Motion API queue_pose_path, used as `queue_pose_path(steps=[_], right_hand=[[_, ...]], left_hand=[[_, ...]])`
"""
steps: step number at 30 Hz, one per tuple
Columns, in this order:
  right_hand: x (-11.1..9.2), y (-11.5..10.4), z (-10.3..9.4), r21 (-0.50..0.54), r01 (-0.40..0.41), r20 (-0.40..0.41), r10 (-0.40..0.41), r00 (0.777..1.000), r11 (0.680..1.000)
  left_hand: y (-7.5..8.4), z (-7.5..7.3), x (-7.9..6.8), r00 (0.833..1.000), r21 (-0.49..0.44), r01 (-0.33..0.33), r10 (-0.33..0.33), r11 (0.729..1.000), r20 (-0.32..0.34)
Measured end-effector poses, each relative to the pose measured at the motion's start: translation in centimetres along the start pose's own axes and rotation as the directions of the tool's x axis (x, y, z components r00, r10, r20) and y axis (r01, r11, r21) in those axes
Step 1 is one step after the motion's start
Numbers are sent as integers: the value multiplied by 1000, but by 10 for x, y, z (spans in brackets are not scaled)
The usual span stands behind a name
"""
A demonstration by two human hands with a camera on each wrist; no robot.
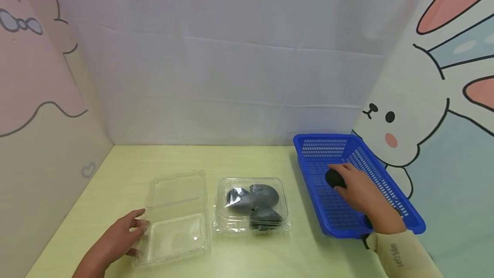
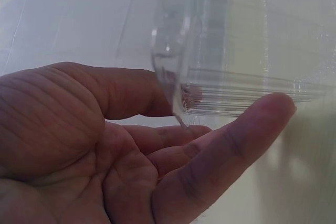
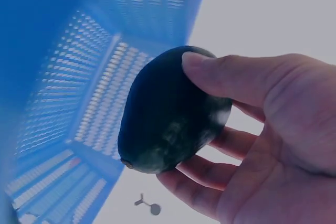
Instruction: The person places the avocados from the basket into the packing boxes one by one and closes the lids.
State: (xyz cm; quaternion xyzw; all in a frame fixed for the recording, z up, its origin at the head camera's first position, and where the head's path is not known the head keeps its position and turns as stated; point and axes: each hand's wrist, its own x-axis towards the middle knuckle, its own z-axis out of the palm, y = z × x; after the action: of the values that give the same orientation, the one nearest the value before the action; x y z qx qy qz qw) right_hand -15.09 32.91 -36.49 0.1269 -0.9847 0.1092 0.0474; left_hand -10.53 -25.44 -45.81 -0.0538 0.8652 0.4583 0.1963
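Observation:
My right hand (image 1: 360, 190) grips a dark green avocado (image 3: 168, 111) over the blue basket (image 1: 310, 200), with the thumb on one side and the fingers on the other. On the left, my left hand (image 1: 119, 239) holds the near-left edge of an unfolded clear plastic clamshell box (image 1: 177, 231). The thumb tip shows through its plastic wall in the left wrist view, with the fingers (image 2: 231, 150) on the other side. Between the hands stands a closed clear clamshell box (image 1: 221, 205) with three dark avocados (image 1: 264, 195) inside.
More dark shapes (image 1: 368, 221) show in the basket, partly hidden by my right forearm. The basket stands against the rabbit-printed right wall (image 1: 401, 140). A white cloth backdrop (image 1: 231, 76) closes off the back of the pale yellow table (image 1: 247, 256).

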Motion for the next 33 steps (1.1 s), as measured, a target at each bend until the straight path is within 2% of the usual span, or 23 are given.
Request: queue_pose_path(steps=[7,13,22,33], right_hand=[[8,-31,-12,18,34,-55,-33,998,999],[14,-64,-16,41,95,-90,-91,992,995],[25,-114,-2,63,195,-134,-185,973,979],[31,-175,25,83,337,-163,-321,933,938]], left_hand=[[0,0,0,1000,-1,-9,9,1000,4],[-3,-1,1,1000,9,-4,4,1000,7],[-8,-3,3,1000,15,-4,3,1000,9],[-7,-2,5,1000,1,12,-12,1000,23]])
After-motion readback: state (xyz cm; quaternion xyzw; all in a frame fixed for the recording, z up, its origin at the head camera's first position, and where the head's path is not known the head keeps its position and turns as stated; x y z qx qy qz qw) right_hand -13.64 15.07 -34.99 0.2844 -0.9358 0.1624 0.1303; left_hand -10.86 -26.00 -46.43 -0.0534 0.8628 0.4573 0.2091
